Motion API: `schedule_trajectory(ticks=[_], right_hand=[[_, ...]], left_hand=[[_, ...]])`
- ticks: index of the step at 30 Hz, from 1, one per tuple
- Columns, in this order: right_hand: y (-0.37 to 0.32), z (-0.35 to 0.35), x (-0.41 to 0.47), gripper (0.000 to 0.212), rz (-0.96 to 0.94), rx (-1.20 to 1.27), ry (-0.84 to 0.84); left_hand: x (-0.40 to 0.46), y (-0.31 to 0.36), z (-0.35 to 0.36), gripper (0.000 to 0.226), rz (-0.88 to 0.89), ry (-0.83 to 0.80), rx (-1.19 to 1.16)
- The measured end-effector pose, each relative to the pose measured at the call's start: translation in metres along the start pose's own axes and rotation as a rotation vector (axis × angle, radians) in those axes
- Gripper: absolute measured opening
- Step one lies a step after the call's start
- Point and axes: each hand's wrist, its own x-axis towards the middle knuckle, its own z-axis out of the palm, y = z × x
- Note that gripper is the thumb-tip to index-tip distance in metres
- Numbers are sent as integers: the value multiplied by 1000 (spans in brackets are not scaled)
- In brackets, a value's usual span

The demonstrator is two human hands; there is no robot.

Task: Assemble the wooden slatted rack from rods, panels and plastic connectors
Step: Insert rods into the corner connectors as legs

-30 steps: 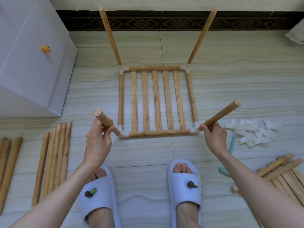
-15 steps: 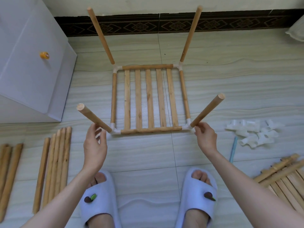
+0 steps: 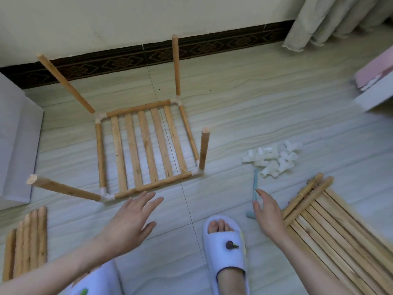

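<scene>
1. The square wooden slatted panel (image 3: 146, 147) lies flat on the tiled floor (image 3: 255, 116) at centre frame, slats running toward the wall, four upright round rods (image 3: 203, 149) rising from white corner connectors.
2. Both grips are empty: left hand (image 3: 129, 222) and right hand (image 3: 268, 211) hover open-fingered at lower centre, probably free for the loose white plastic connectors (image 3: 274, 158) at right.
</scene>
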Motion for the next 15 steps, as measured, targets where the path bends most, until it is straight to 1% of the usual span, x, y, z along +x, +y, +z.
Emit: schedule_trajectory(ticks=[2, 4, 6, 8, 11, 13, 15], right_hand=[[13, -15, 12, 41, 40, -20, 33], [25, -27, 23, 41, 92, -44, 63], [38, -32, 29, 40, 159, -77, 77], [52, -33, 27, 41, 255, -95, 138], [69, -25, 22, 53, 436, -69, 188], [74, -19, 21, 61, 544, -5, 197], [73, -18, 26, 62, 651, 119, 241]], left_hand=[[22, 9, -17, 53, 75, 11, 108], [46, 24, -25, 55, 75, -1, 121], [69, 38, -16, 59, 1, -90, 72], [90, 49, 5, 62, -51, -144, 84], [112, 58, 42, 66, -146, -165, 74], [121, 57, 59, 70, -270, -174, 31], [123, 51, 68, 73, -367, -199, 9]])
